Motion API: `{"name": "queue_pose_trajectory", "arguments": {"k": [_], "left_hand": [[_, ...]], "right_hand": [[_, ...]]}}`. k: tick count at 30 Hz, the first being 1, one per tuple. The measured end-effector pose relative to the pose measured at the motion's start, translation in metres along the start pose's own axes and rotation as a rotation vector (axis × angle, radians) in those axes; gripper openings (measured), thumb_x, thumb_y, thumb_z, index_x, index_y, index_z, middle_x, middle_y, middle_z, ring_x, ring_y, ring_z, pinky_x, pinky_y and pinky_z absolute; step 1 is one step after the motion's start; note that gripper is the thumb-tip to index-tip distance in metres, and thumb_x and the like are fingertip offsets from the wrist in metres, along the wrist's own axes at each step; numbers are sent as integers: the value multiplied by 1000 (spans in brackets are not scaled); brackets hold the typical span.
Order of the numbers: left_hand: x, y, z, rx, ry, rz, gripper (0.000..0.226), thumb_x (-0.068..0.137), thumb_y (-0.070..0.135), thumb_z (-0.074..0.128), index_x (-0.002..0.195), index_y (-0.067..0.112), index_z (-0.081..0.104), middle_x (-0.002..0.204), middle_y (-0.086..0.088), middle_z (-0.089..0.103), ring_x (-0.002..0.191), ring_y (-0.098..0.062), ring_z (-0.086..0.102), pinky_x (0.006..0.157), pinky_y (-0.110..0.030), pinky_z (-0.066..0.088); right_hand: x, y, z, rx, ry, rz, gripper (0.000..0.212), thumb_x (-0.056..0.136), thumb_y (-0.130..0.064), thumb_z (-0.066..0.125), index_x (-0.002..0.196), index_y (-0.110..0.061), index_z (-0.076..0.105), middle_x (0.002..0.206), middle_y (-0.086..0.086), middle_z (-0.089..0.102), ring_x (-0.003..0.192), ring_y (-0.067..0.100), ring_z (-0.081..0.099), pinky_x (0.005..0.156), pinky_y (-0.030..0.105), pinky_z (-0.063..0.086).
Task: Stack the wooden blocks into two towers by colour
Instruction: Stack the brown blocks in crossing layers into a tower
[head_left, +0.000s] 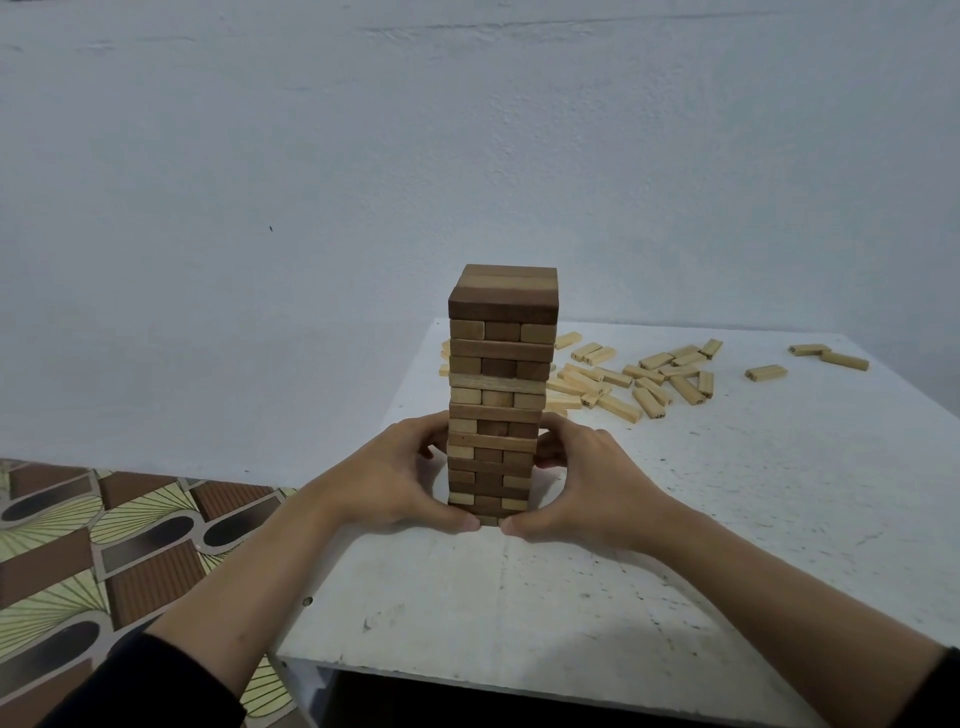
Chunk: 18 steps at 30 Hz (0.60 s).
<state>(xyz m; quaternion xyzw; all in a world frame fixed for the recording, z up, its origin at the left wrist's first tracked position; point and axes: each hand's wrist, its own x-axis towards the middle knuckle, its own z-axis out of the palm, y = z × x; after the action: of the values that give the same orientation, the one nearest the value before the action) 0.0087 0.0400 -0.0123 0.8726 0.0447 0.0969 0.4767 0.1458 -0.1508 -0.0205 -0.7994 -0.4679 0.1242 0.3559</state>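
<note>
Head view shows 1 tower (501, 395) of wooden blocks that stands upright on the white surface (519, 597), close to the surface's left edge. Dark brown and pale blocks are mixed in its layers.

The left hand (395, 480) holds the lower part of the tower from its left side, and the right hand (589, 483) holds it from its right side. The fingers of both hands are curled round the lower layers. The 2 thumbs lie in front of the tower's base, with their tips near each other but not touching.

Behind the tower and to its right, many loose pale blocks (639, 376) lie flat in a scattered heap on the same surface. A few more lie further to the right, apart from the heap, and some pale ends show just behind the tower's left side.

Left of the tower, lower than the surface, is a patterned floor (104, 545) in brown and yellow-green. Behind the tower is a plain pale wall (311, 156). Dark sleeves (171, 686) cover the arms at the bottom corners.
</note>
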Motion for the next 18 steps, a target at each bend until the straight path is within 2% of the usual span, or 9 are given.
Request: {"name": "queue_pose_trajectory", "arguments": {"k": [2,7,11,15,18], "left_hand": [[1,-1,-1,17,1,-3,70,66,5,95,120,34,63,114,17,71,113,-6,63,86,-11,49],[4,-3,-5,33,3,-9,70,65,6,95,120,33,63,114,16,71,113,-7,63,85,-11,49],[7,-6,-8,53,-3,-15,70,65,8,96,122,33,63,115,17,71,114,-6,63,87,-12,49],[8,-8,-12,72,0,-19,69,65,9,96,121,34,63,113,21,70,112,-1,62,84,-8,47],[10,-10,-15,93,2,-18,68,65,11,96,119,36,63,112,22,71,111,0,62,85,-8,47]], "right_hand": [[1,0,0,2,0,-4,88,57,-39,95,131,-38,48,108,-25,64,104,-1,60,85,9,43],[5,0,0,9,4,-5,90,56,-40,95,133,-37,49,112,-22,65,107,2,60,93,18,48],[8,1,3,26,13,-8,87,55,-38,96,129,-39,49,110,-22,66,106,0,60,87,13,44],[13,1,5,31,4,-6,90,56,-39,95,134,-36,49,114,-21,66,108,2,61,88,13,44],[16,1,6,28,6,-13,90,56,-40,95,134,-35,50,116,-21,65,107,1,60,81,9,43]]}}
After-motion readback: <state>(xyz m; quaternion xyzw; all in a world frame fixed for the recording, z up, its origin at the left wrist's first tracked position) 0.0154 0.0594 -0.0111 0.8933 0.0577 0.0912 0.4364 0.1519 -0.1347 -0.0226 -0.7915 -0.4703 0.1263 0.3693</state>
